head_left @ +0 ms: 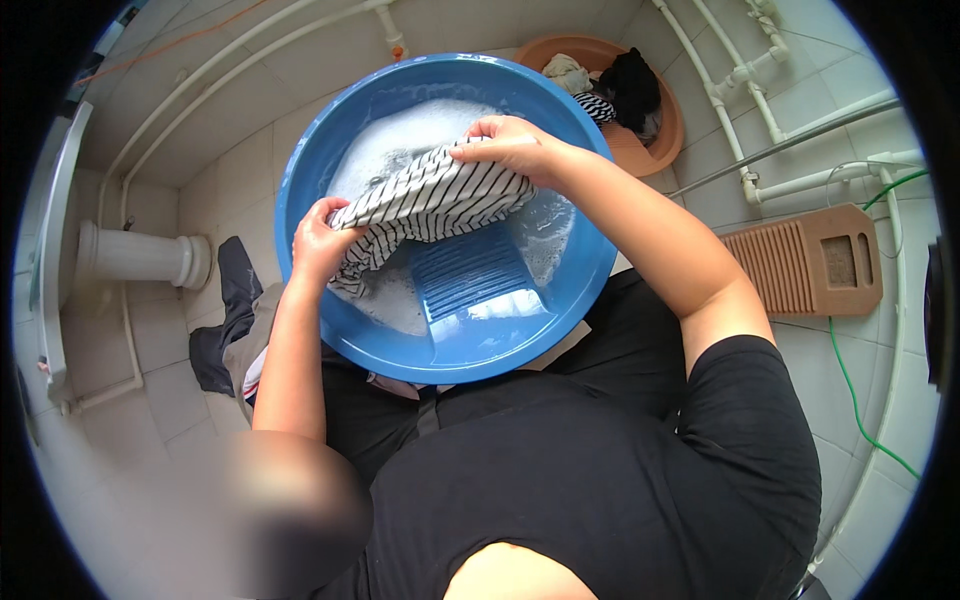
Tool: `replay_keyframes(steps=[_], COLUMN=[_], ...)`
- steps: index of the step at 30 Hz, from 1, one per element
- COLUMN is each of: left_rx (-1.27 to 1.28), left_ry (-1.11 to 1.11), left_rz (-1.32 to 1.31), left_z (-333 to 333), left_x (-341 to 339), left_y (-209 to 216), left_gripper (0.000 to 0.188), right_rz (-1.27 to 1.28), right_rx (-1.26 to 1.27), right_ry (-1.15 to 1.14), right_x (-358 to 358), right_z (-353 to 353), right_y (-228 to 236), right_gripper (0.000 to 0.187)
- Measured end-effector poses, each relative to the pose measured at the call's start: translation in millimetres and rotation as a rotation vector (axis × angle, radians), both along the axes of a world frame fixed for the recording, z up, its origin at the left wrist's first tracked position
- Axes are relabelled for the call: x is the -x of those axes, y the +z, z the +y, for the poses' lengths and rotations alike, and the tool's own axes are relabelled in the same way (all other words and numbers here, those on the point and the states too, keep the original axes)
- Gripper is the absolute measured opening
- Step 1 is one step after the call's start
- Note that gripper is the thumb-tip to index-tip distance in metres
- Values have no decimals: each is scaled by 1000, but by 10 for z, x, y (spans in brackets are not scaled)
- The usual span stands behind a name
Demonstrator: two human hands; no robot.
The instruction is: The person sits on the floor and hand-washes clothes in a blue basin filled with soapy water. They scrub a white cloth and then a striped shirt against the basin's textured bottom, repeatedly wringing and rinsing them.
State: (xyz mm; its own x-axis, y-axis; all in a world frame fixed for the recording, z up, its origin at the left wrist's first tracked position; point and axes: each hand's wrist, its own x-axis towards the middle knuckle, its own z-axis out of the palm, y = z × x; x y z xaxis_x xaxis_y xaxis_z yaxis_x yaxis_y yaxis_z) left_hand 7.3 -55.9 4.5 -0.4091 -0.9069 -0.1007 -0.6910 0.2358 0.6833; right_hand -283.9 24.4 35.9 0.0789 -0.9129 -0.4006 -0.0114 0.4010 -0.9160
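Note:
Between my two hands a white garment with thin black stripes [440,195] is stretched out over a blue washbasin [300,190]. My left hand [322,240] grips its lower left end near the basin's left rim, fingers closed on the cloth. At the upper right end, my right hand [510,150] pinches the fabric between thumb and fingers. White suds [400,140] float on the water beneath. A ribbed washboard [475,275], moulded into the basin on the near side, lies just below the garment. Folds hide the cloth's underside.
An orange-brown basin [665,150] with several clothes stands at the far right. A brown washboard [800,265] leans by white pipes [745,175] on the right. Dark and beige clothing [240,290] lies left of the blue basin, near a white pedestal [145,257]. A green cord [850,385] runs at right.

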Motion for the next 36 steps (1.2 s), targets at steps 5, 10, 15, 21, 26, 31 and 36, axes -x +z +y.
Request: replay_keyframes(steps=[5, 10, 15, 21, 26, 31, 36], left_rx=[124, -115, 173, -9, -380, 50, 211], left_ry=[-198, -334, -242, -143, -92, -182, -303], left_rz=[-314, -391, -142, -348, 428, 470, -22], left_z=[215, 235, 135, 151, 217, 770, 996], left_x=[-137, 18, 540, 739, 485, 505, 603], left_y=[233, 169, -521, -700, -443, -249, -502], left_gripper=[37, 55, 62, 53, 25, 27, 26], right_rz=[19, 497, 941, 564, 143, 680, 965], right_rx=[85, 143, -7, -105, 142, 617, 589], right_ry=[63, 9, -240, -305, -206, -22, 41], right_x=[-119, -112, -107, 54, -242, -651, -868], right_z=[232, 266, -27, -166, 171, 717, 615], right_y=[-138, -655, -1054, -1376, -607, -243, -596], right_gripper=[27, 59, 84, 80, 42, 26, 22])
